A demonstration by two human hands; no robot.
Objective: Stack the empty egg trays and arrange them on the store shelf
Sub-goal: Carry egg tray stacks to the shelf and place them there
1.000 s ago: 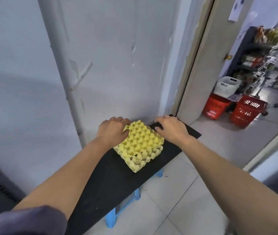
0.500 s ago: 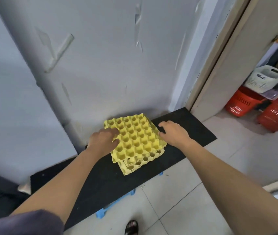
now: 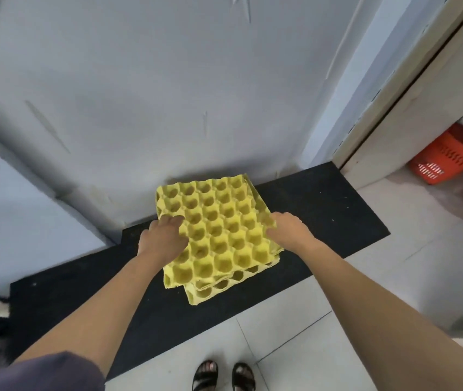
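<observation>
A grey wall (image 3: 168, 94) filled the upper view, and at its foot a long black board (image 3: 323, 210) ran from lower left to upper right, ending beside a door frame (image 3: 411, 108). On the middle of the board sat a yellow stack of trays (image 3: 216, 235), roughly square with no clear long axis, cups facing up, one corner turned toward the wall and the opposite corner toward the person. The top tray lay skewed over the ones beneath, whose edges stuck out at the near side; at least three layers showed, though the exact count could not be told. The left hand (image 3: 162, 238) rested on the stack's left edge, fingers curled onto the top tray's cups. The right hand (image 3: 286, 230) held the right edge, fingers bent over the rim; how far they wrapped under could not be told. Two red baskets (image 3: 445, 159) stood past the doorway, and two sandalled feet (image 3: 223, 376) stood on the tiled floor (image 3: 394, 277).
</observation>
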